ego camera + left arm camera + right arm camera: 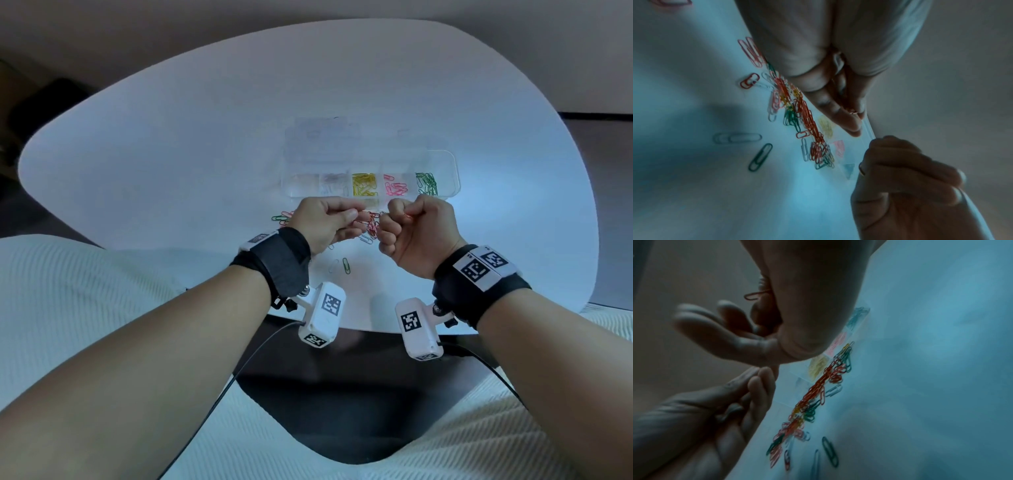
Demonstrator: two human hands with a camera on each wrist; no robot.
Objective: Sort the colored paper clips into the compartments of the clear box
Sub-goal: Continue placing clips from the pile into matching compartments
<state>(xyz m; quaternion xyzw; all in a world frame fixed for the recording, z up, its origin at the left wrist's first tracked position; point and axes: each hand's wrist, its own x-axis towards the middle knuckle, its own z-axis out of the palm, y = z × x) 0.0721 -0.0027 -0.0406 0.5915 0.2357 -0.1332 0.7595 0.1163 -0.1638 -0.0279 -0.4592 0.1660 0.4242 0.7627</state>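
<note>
The clear box (451, 163) lies on the white table, its compartments holding clear, yellow (363, 184), pink (395, 186) and green clips (426, 183). Just in front of it both hands hover over a mixed pile of clips (371, 226). My left hand (352, 216) pinches a red clip between thumb and forefinger. My right hand (394, 219) is curled into a fist round red clips; one red clip (754, 296) sticks out of the fist. In the left wrist view the pile (807, 121) stretches under the left fingers (838, 113).
Loose clips lie around the pile: green and pink ones (281, 217) to the left, a single green clip (346, 265) and a clear one nearer me. The box's open lid (322, 137) lies behind it. The table's near edge (373, 329) runs below my wrists.
</note>
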